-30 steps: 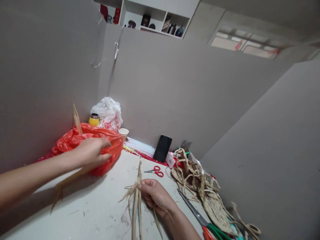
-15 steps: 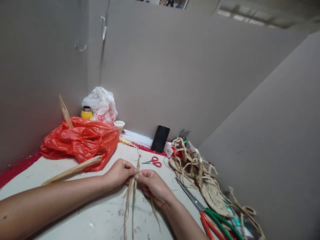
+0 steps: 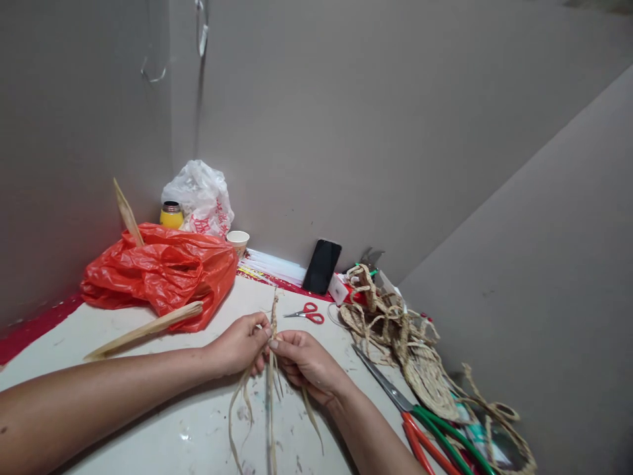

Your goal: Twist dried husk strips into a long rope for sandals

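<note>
Both hands are pinching the same bundle of dried straw strips (image 3: 271,369) mid-desk, left hand (image 3: 241,344) and right hand (image 3: 304,361) meeting with fingers closed around it, loose ends trailing toward the near edge. Small red scissors (image 3: 309,313) are lying just behind.

Two bare forearms come into the view from the near edge. The left hand (image 3: 241,343) and the right hand (image 3: 306,359) carry no gloves. No sleeve covers either arm: the left one is uncovered along all its visible length, up to the near left corner, and the right one up to the near edge. On the wrists and fingers I see no watch, no bracelet and no ring. The fingernails are short and look unpainted. The left forearm seems long and wide because it is close to the camera.
</note>
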Demonstrator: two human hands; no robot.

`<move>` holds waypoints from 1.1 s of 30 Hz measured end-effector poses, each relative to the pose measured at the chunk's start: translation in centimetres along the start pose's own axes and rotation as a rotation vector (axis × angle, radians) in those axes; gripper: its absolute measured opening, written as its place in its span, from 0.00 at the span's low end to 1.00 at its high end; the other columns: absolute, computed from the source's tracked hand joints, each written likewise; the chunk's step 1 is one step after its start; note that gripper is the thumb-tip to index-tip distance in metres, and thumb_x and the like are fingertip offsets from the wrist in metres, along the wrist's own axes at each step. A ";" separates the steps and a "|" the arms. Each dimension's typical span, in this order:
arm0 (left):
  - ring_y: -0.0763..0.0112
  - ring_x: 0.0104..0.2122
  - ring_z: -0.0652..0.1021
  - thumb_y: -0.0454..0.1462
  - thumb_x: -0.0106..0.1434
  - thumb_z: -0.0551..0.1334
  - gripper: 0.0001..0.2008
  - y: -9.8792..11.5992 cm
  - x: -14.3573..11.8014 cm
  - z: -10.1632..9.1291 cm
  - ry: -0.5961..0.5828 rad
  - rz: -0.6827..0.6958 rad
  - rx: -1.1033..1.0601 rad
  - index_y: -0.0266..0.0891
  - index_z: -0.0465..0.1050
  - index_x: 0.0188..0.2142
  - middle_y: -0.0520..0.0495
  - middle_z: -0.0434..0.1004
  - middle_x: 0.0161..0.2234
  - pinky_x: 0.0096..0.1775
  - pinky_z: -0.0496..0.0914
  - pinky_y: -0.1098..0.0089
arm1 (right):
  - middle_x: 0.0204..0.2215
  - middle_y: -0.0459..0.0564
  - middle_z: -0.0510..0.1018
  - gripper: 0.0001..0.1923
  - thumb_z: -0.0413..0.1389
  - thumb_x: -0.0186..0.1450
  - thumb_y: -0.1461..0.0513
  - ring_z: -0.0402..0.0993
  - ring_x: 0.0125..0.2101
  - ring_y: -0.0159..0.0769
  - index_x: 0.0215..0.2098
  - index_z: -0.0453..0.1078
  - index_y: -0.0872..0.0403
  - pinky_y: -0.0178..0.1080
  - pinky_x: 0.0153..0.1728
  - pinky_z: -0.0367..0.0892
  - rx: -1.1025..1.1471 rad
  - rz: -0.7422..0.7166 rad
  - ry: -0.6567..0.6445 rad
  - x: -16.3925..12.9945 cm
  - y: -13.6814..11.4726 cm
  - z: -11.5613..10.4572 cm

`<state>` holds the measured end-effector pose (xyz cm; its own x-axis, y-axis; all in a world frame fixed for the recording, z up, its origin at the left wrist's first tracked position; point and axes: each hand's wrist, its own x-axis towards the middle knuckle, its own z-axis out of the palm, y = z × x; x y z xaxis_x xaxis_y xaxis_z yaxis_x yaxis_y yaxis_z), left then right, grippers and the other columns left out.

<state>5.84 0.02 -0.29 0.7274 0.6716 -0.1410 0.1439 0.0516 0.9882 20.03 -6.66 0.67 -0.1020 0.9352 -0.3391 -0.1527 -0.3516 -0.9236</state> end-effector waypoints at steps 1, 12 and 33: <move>0.78 0.15 0.64 0.45 0.60 0.53 0.11 -0.1 0.0 0.0 0.001 0.022 0.022 0.40 0.58 0.30 0.58 0.64 0.17 0.22 0.59 0.76 | 0.09 0.33 0.53 0.16 0.62 0.53 0.53 0.39 0.11 0.20 0.22 0.66 0.57 0.30 0.11 0.34 -0.003 0.005 -0.007 0.0 0.0 0.0; 0.77 0.19 0.66 0.45 0.57 0.58 0.12 -0.7 0.6 -0.5 0.044 0.100 -0.059 0.38 0.63 0.28 0.56 0.67 0.17 0.26 0.60 0.76 | 0.12 0.32 0.46 0.14 0.61 0.55 0.56 0.34 0.13 0.19 0.27 0.68 0.59 0.28 0.12 0.32 0.093 0.112 -0.126 -0.3 -0.4 -0.5; 0.78 0.22 0.66 0.35 0.48 0.62 0.05 1.4 -0.2 -2.0 0.009 0.148 0.159 0.34 0.70 0.23 0.54 0.69 0.20 0.26 0.60 0.76 | 0.12 0.34 0.51 0.10 0.58 0.56 0.62 0.38 0.12 0.18 0.23 0.61 0.56 0.24 0.11 0.35 0.374 0.186 -0.152 -0.1 -0.3 -0.7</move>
<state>4.52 1.42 1.27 0.7425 0.6698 0.0062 0.1406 -0.1649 0.9762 20.82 -6.58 0.87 -0.3007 0.8473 -0.4378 -0.4605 -0.5310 -0.7113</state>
